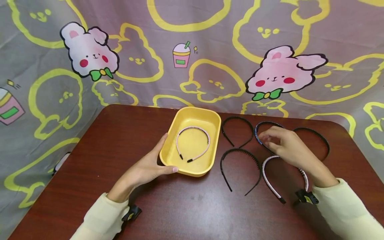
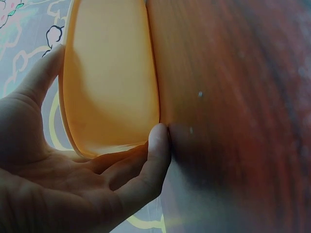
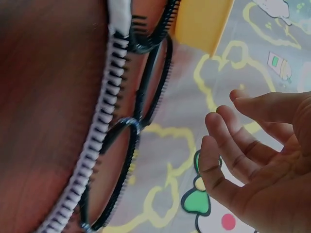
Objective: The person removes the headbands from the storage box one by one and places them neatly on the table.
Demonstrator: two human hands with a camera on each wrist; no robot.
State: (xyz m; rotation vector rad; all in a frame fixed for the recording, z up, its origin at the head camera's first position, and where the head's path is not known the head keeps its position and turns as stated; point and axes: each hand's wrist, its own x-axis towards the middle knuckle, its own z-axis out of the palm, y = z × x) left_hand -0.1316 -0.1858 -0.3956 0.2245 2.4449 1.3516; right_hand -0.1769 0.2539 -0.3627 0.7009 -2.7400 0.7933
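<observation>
My left hand [image 1: 147, 168] grips the near left corner of a yellow tray [image 1: 217, 146], its thumb along the near rim and its fingers at the left side. Inside the tray lies a pink toothed headband [image 1: 199, 156]. My right hand [image 1: 285, 145] hovers over a blue glittery headband [image 1: 257, 133], fingers loosely bent and holding nothing; it partly hides that headband. Just below that hand is a white headband [image 1: 266, 180]. The right wrist view shows the fingers [image 3: 221, 128] apart from every headband there.
Three black headbands lie on the brown table [image 1: 180, 206]: one at the back [image 1: 237, 117], one nearer [image 1: 240, 150] and one at the far right [image 1: 325, 141]. A cartoon-printed curtain [image 1: 210, 46] hangs behind the table.
</observation>
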